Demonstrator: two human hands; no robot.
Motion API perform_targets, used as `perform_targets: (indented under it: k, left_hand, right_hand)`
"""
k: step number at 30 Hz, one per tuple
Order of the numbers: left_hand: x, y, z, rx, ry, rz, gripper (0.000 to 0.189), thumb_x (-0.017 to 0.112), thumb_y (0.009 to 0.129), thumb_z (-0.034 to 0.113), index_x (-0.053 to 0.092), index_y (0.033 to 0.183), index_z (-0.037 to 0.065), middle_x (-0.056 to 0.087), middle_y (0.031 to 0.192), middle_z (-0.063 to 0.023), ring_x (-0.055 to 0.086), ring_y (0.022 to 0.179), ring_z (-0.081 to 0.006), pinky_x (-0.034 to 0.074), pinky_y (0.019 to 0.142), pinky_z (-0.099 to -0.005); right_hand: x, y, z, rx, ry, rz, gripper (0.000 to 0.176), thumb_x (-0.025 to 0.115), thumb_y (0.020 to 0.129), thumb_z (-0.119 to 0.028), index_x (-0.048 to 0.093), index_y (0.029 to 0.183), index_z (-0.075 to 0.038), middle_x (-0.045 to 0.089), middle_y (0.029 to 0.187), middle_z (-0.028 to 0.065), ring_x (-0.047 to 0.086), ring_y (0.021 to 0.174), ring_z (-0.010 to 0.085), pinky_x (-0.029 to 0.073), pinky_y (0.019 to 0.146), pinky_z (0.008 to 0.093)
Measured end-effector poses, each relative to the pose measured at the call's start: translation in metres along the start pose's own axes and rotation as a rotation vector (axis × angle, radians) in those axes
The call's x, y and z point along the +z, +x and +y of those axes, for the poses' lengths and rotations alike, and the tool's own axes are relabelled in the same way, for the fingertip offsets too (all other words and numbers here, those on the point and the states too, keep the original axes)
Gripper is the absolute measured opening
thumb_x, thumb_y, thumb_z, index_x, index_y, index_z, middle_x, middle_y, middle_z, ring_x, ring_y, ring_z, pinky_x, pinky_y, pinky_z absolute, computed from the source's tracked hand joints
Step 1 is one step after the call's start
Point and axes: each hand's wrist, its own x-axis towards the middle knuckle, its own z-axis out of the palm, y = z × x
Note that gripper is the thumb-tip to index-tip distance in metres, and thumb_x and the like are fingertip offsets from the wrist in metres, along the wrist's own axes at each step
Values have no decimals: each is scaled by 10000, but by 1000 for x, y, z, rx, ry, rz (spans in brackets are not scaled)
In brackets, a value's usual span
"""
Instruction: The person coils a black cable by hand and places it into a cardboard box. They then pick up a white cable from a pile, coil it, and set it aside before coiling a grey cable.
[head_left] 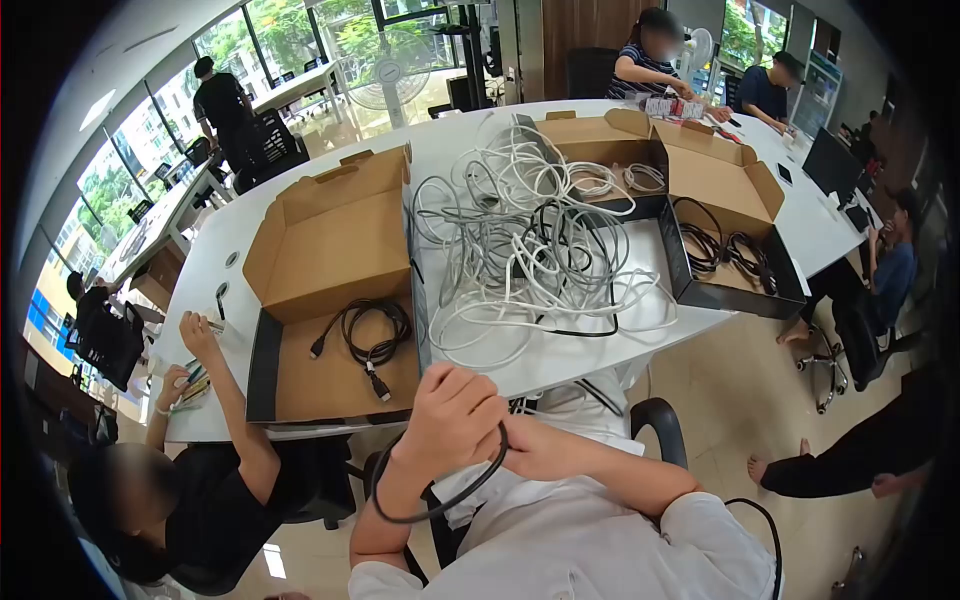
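Note:
Just in front of my body, my left hand (455,415) is closed in a fist around a black cable (480,484). The cable hangs in a loop below it, across my left forearm. My right hand (530,447) is closed against the left one on the same cable, its fingertips partly hidden. Beyond my hands stands an open cardboard box (285,385) holding a coiled black cable (375,340) with visible connectors. To its right, a loose tangle of grey and white cables (530,250) spreads over the white table (480,372), with some black cable among them.
At the right, an open box (725,292) holds coiled black cables (705,250). Behind it, another box (600,150) holds pale coiled cables (597,180). A person (215,500) sits close on the left, hands near pens. Others sit at the far side; a chair (660,430) stands beside me.

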Motion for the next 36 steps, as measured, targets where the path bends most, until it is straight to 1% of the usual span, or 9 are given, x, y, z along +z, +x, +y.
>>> perform_targets:
  k: [10, 17, 20, 24, 26, 28, 31, 33, 36]
  left_hand:
    - [10, 9, 21, -266, 459, 35, 406, 607, 724, 183, 616, 1120, 95, 555, 982, -18, 497, 911, -175, 323, 845, -379]
    - [48, -1, 17, -380, 677, 38, 490, 583, 765, 182, 556, 1242, 76, 535, 1198, -67, 486, 1079, -193, 309, 939, -430]
    - [80, -16, 22, -135, 582, 163, 459, 575, 728, 77, 552, 1183, 13, 471, 1316, -198, 458, 1205, -287, 310, 1019, -493]
    - [51, -34, 21, -307, -492, -384, 423, 516, 781, 1, 557, 1202, -12, 569, 1227, -195, 531, 1163, -335, 406, 997, -428]
    - [18, -44, -7, -471, -680, -266, 387, 503, 790, -28, 570, 1172, -28, 594, 1176, -207, 595, 1078, -282, 451, 939, -388]
    - [-13, -25, -3, -809, -736, 286, 314, 390, 931, 87, 585, 1142, -37, 603, 1170, -155, 570, 1087, -216, 423, 939, -325]
    - [-25, 10, 17, -674, -905, 369, 430, 364, 1001, 198, 384, 1378, -10, 544, 1235, -121, 542, 1073, -190, 420, 923, -309]
    - [-23, 27, 26, -666, -1045, -146, 498, 409, 999, 190, 275, 1442, 8, 492, 1303, -126, 553, 1048, -187, 423, 919, -293]
    - [5, 35, 15, -746, -1394, -346, 394, 465, 995, 241, 459, 1315, 12, 531, 863, -19, 459, 664, -63, 375, 585, -205]
  right_hand:
    - [-32, -14, -23, 244, 867, 111, 286, 447, 976, -169, 497, 1224, -37, 571, 919, 24, 559, 792, 99, 487, 668, 241]
    - [-39, -9, -12, 133, 894, 329, 328, 473, 978, -190, 498, 1257, -20, 582, 900, 36, 585, 816, 118, 514, 665, 276]
    - [-45, -9, -15, 72, 854, 505, 319, 448, 982, -163, 491, 1262, -18, 522, 833, 5, 520, 720, 84, 476, 610, 243]
    - [-68, -22, -25, -128, 628, 730, 301, 423, 974, -122, 524, 1237, -16, 460, 789, -40, 377, 675, 25, 351, 554, 189]
    - [-80, -33, -30, -136, 391, 671, 294, 419, 966, -102, 545, 1215, -8, 445, 752, -47, 365, 655, 24, 331, 555, 189]
    - [-85, -42, -43, -90, 146, 606, 290, 428, 931, -39, 573, 1177, 10, 483, 709, -26, 405, 623, 35, 347, 564, 209]
    - [-79, -39, -54, -197, -207, 404, 306, 446, 902, -1, 572, 1181, 3, 544, 727, 25, 478, 616, 67, 388, 566, 238]
    - [-73, -34, -63, -210, -336, 376, 298, 466, 880, 26, 578, 1155, -4, 573, 751, 70, 535, 642, 94, 423, 569, 249]
    - [-71, -35, -62, -94, -176, 451, 294, 503, 883, 12, 529, 1175, -20, 585, 755, 48, 537, 659, 75, 434, 592, 242]
